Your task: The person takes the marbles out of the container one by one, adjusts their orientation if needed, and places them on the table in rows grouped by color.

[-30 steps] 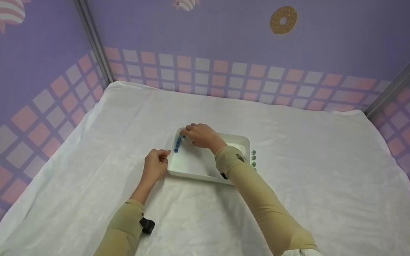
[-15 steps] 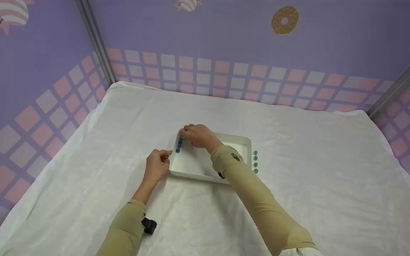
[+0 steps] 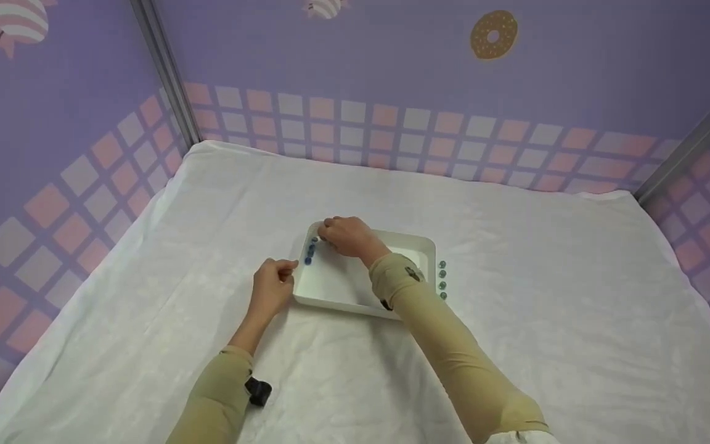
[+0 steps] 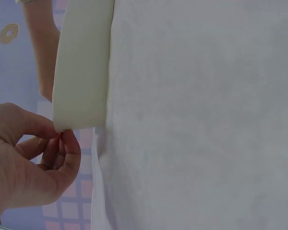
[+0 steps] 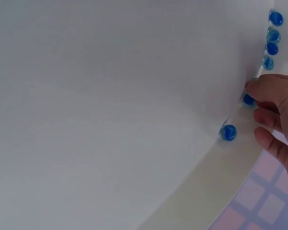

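Observation:
A shallow white tray (image 3: 342, 306) lies on the white cloth. At its left wall my left hand (image 3: 272, 288) pinches the edge between thumb and fingertips, which the left wrist view shows close up. My right hand (image 3: 349, 236) reaches into the far left corner of the tray. There, in the right wrist view, its thumb and forefinger pinch a blue glass marble (image 5: 248, 100), partly covered by the fingers. Several blue marbles (image 5: 272, 48) stand in a row along the left wall, and a single blue marble (image 5: 229, 132) sits by the far wall, beyond the fingers.
Several greenish clear marbles (image 3: 442, 274) are lined up on the cloth (image 3: 546, 296) just right of the tray. Purple panels (image 3: 379, 55) with pink and white squares enclose the table at the back and both sides.
My right hand has shifted slightly to the right along the far wall, uncovering more of the blue row. The left hand keeps its place at the tray's edge.

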A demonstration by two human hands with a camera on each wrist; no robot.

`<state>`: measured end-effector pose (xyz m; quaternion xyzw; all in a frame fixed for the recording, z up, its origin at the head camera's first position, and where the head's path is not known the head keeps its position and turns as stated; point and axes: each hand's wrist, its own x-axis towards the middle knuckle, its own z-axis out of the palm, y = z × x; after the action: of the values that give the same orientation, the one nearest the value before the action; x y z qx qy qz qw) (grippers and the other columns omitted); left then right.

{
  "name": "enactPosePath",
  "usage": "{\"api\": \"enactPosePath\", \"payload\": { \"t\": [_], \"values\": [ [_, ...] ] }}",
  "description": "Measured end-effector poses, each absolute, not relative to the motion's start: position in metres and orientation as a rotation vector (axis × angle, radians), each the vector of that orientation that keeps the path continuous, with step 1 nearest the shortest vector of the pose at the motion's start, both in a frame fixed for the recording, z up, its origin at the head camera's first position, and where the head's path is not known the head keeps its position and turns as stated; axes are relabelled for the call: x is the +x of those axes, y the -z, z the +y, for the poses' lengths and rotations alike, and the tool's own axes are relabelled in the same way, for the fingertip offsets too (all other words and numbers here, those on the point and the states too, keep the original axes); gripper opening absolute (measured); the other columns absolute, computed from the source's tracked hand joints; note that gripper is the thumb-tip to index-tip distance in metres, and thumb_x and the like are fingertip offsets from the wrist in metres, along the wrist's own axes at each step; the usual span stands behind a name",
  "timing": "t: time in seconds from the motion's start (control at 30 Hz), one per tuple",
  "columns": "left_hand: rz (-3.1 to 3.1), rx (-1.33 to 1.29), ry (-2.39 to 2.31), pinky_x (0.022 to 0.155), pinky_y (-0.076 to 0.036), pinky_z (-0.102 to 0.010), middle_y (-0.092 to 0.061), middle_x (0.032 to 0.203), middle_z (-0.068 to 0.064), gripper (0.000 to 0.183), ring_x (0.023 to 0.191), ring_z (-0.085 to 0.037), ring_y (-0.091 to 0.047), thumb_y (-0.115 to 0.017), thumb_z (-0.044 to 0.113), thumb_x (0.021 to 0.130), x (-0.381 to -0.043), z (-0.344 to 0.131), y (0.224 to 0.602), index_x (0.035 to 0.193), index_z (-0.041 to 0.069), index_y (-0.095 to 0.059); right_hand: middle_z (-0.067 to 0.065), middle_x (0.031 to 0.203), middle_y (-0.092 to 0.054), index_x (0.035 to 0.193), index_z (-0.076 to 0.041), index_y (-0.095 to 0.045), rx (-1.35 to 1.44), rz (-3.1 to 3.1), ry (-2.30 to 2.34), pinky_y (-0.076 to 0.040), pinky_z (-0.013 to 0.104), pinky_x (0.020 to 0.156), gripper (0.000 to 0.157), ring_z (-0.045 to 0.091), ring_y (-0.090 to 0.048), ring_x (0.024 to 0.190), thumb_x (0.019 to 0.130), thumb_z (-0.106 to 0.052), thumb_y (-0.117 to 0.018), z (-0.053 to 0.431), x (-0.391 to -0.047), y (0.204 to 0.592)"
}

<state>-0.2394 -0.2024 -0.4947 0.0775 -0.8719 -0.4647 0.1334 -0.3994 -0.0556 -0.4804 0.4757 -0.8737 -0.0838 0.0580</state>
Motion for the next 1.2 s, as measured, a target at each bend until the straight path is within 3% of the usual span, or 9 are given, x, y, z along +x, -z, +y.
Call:
{"api": "enactPosePath", "payload": {
  "t": [0.57,0.93,1.2],
  "values": [
    [-2.539,0.219,1.353,0.083,-0.051,-0.037,-0.063,0.096,-0.022,0.032,0.09,-0.029,-0.06,-0.053,-0.013,0.085,-0.24,-0.198,0.495,0.113,-0.009,-0.069,0.009,0.101,-0.071,0.104,-0.009,-0.068,1.425,-2.634,0.275,-0.059,0.039,0.071,0.013,0.024,-0.068,0.086,0.098,-0.016,-0.059,-0.04,-0.401,0.482],
    [-2.524,0.236,1.343,0.081,-0.05,-0.035,-0.063,0.095,-0.023,0.031,0.089,-0.03,-0.06,-0.053,-0.013,0.085,-0.24,-0.198,0.495,0.111,-0.01,-0.07,0.007,0.103,-0.069,0.105,-0.012,-0.07,1.461,-2.637,0.213,-0.058,0.038,0.074,0.016,0.022,-0.065,0.088,0.09,-0.018,-0.068,-0.028,-0.404,0.455],
    [-2.532,0.261,1.346,0.084,-0.05,-0.038,-0.062,0.097,-0.023,0.032,0.092,-0.031,-0.06,-0.052,-0.012,0.086,-0.239,-0.202,0.494,0.114,-0.009,-0.068,0.005,0.102,-0.069,0.105,-0.013,-0.072,1.393,-2.651,-0.032,-0.058,0.036,0.075,0.02,0.021,-0.065,0.087,0.092,-0.028,-0.068,0.0,-0.399,0.433]
  ]
}}
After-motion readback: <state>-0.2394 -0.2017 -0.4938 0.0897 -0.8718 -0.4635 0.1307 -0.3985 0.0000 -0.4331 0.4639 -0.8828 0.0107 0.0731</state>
